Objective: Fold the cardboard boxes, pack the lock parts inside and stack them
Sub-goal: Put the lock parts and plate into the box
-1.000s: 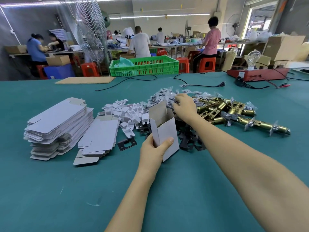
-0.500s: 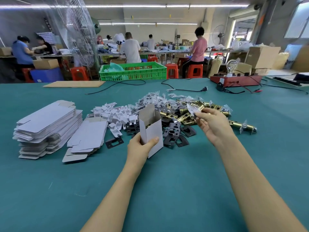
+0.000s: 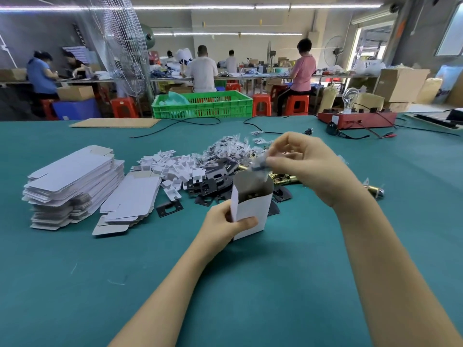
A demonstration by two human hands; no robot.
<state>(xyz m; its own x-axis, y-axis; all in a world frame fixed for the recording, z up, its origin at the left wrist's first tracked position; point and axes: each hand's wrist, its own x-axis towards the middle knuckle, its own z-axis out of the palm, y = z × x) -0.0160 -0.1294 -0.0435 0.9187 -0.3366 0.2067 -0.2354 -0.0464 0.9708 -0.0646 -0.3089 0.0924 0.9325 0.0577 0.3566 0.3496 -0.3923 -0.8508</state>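
Observation:
My left hand (image 3: 225, 222) grips a small white cardboard box (image 3: 253, 209) that stands upright on the green table with its top flap open. Right above the opening, my right hand (image 3: 305, 166) pinches a small clear plastic bag of screws (image 3: 260, 164). Behind the box lies a heap of lock parts: black strike plates (image 3: 213, 184), white plastic pieces (image 3: 172, 169), bagged screws (image 3: 228, 146) and brass latch bolts (image 3: 285, 179). One black plate (image 3: 169, 208) lies apart at the front. Two stacks of flat unfolded boxes sit at the left, a tall one (image 3: 72, 181) and a low one (image 3: 130, 199).
A green plastic crate (image 3: 203, 106), a flat cardboard sheet (image 3: 115, 122), black cables (image 3: 175, 125) and a red device with a bulb (image 3: 355, 118) line the table's far edge. One brass latch (image 3: 373, 190) lies to the right of my right wrist. Several people work at benches beyond.
My right hand took a screw bag from the heap and brought it left to just above the box opening. My left hand kept its hold on the box.

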